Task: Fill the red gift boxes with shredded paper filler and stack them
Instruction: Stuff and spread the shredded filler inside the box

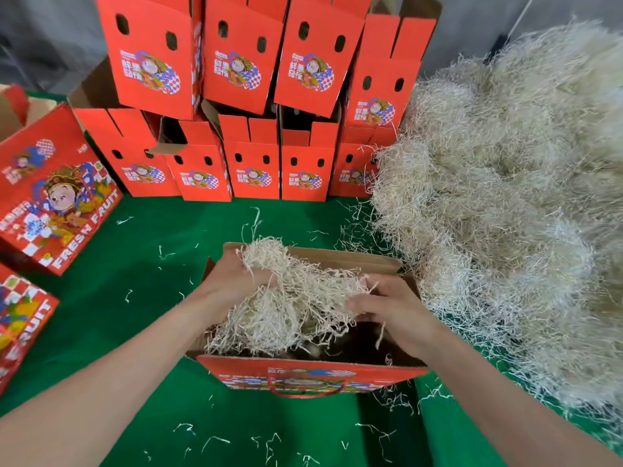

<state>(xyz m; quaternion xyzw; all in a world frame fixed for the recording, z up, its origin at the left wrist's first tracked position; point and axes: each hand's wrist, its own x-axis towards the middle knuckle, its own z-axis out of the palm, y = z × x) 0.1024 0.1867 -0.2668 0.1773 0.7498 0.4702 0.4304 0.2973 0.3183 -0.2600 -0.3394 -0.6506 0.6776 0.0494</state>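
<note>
Open red box (313, 372) sits on the green cloth (151, 298), top flaps up, partly filled; dark bare space shows in its near-right corner. All places below are relative to this box.

Left hand (236, 278) is at the box's far-left corner, fingers buried under the filler clump (286, 308), so I cannot tell how far they are curled. Right hand (387, 308) is over the right half, fingers bent down and curled into the same clump, gripping strands. The clump spans the box mouth, and part of it stands above the far rim.

Loose filler pile (505, 197) is just right of the box and touches its right side. Stacked boxes (236, 156) are behind it in two tiers, upper tier tilted. Printed boxes (57, 203) lie well to the left. Stray strands are scattered on the cloth all round.

Risks, as I judge them:
- The clump rides high at the far-left, so strands may spill over the rim when pushed down.
- Uneven fill, with the near-right corner left hollow.
- Strands caught under the flaps could keep the box from sitting flat when stacked.
- The tilted upper tier behind may topple if bumped.
</note>
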